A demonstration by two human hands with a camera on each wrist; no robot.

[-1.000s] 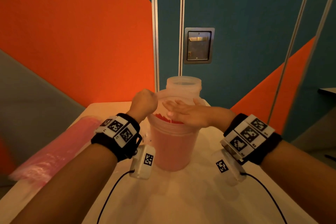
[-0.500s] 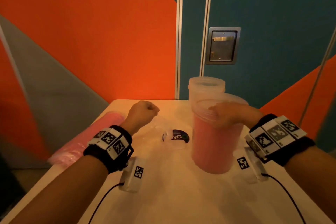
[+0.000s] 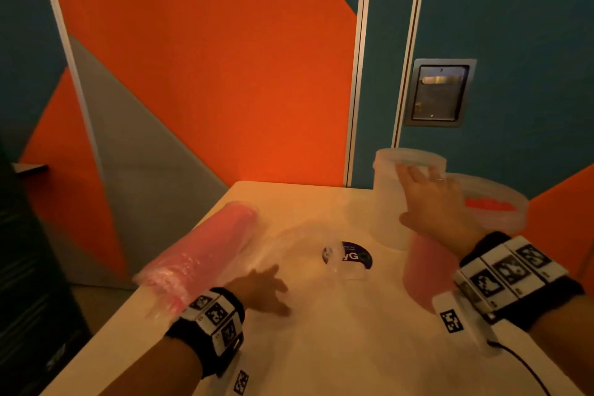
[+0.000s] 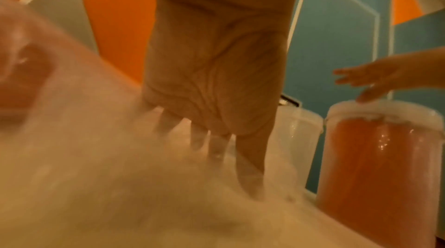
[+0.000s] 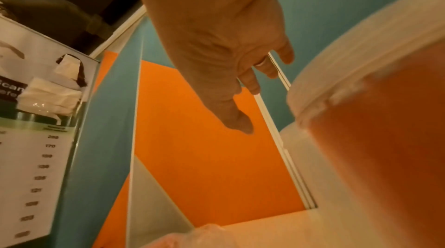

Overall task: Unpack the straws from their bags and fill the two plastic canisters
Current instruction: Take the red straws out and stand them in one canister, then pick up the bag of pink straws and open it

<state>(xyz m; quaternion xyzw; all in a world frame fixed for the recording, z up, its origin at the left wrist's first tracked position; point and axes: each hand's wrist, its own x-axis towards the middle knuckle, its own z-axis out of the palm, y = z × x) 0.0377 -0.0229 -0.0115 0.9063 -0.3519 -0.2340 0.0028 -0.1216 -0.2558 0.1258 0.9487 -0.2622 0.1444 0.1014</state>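
We find the filled canister (image 3: pixel 427 267) near the table's (image 3: pixel 321 347) right edge, the empty canister (image 3: pixel 390 202) just behind it. Our right hand (image 3: pixel 430 199), fingers spread, has released it and reaches toward the empty one. Our left hand (image 3: pixel 260 291), a fist before, lies flat on the emptied bag (image 3: pixel 289 244), beside the full straw bag (image 3: pixel 205 251) along the left edge.

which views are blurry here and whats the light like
Head view: warm dim orange cast, fairly sharp, slight blur on the left hand. Left wrist: clear bag smeared by motion blur. Right wrist: filled canister close and out of focus.
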